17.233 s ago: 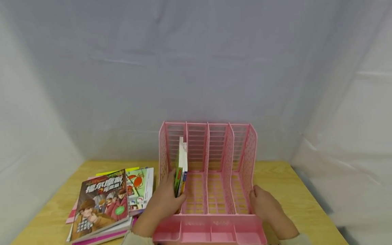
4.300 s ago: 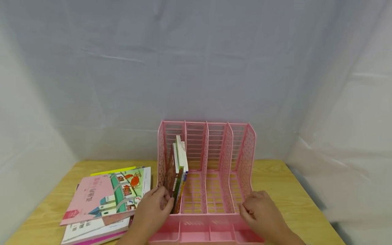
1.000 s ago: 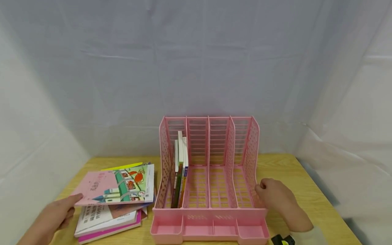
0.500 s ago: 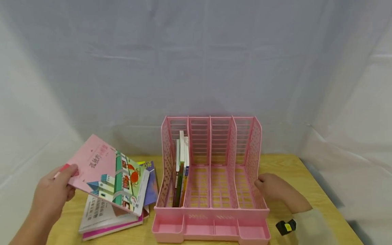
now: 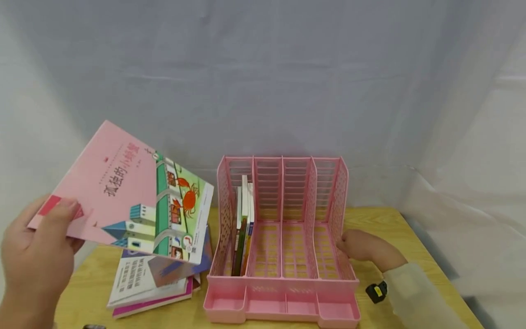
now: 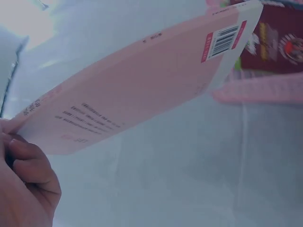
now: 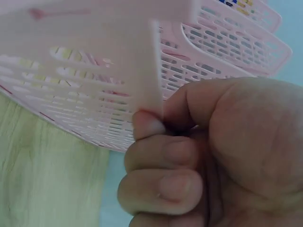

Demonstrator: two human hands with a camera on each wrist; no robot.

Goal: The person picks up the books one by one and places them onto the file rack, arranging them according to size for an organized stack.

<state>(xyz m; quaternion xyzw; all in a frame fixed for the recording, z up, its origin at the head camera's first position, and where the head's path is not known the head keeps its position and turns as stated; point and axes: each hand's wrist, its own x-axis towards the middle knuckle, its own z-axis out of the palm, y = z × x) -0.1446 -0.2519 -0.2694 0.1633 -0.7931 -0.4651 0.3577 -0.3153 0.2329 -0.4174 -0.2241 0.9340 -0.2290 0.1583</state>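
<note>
My left hand [image 5: 39, 251] pinches a pink picture book [image 5: 123, 192] at its lower left corner, thumb on the cover, fingers curled underneath. The book is tilted in the air, left of a pink file organizer [image 5: 281, 284]; its cover shows a red crab and a green train-like shape. From the left wrist view, the back cover's barcode [image 6: 223, 41] faces the camera. My right hand [image 5: 361, 246] grips the edge of the organizer's right side wall, thumb and index finger closed on it in the right wrist view [image 7: 165, 156]. Several thin books [image 5: 244, 219] stand upright in the organizer's leftmost compartment.
Below the held book, a stack of books [image 5: 135, 283] lies on the wooden table [image 5: 78, 297], partly hidden. Small open trays [image 5: 265, 308] run along the organizer's front. A black device with a yellow mark [image 5: 376, 291] sits at the right wrist. Pale sheeting [image 5: 279, 91] surrounds the table.
The pink picture book has been lifted off the stack and raised toward the camera by my left hand. Earlier, a brown-covered book went into the leftmost compartment. The right hand stays at the organizer's right side.
</note>
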